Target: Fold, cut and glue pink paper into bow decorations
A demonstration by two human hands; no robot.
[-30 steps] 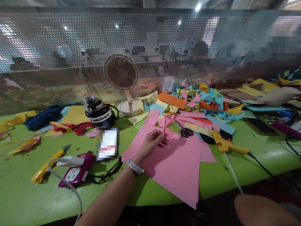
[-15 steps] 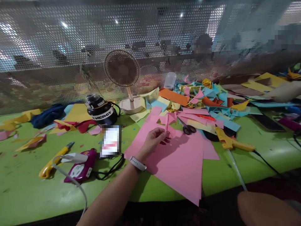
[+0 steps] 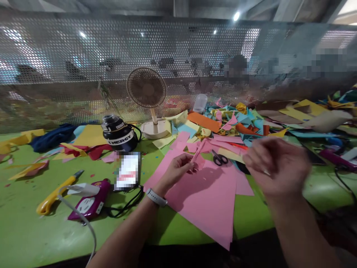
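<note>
We see our left hand (image 3: 181, 168) above the middle of the green table (image 3: 28, 230), its thumb and fingers clamped together on the near end of a thin pink strip (image 3: 198, 149), which slants away from us toward the far right. Under that hand lie large pink sheets (image 3: 208, 203), their near corner poking out past the near edge of the table, and a shadow falls across them. A pale watch (image 3: 156, 197) sits on our left wrist. Our right hand (image 3: 280, 167) is raised over the right part of the table, well apart from the left one, with its fingers curled in; it is blurred, so we cannot tell whether they are pressed together or hold anything. Between the two hands and a little farther off, we have dark scissors (image 3: 220, 159) with their handles toward us, just right of the strip. Beyond them a heap of coloured paper scraps (image 3: 247, 119) spreads to the far right, with a clear cup (image 3: 200, 103) at its far left. To the left of our hand are a phone (image 3: 127, 171), a purple box (image 3: 90, 201) and a yellow cutter (image 3: 58, 194); farther back we see a black bottle (image 3: 119, 136) and, to its right, a round fan (image 3: 147, 88) before a mesh screen (image 3: 83, 74)
</note>
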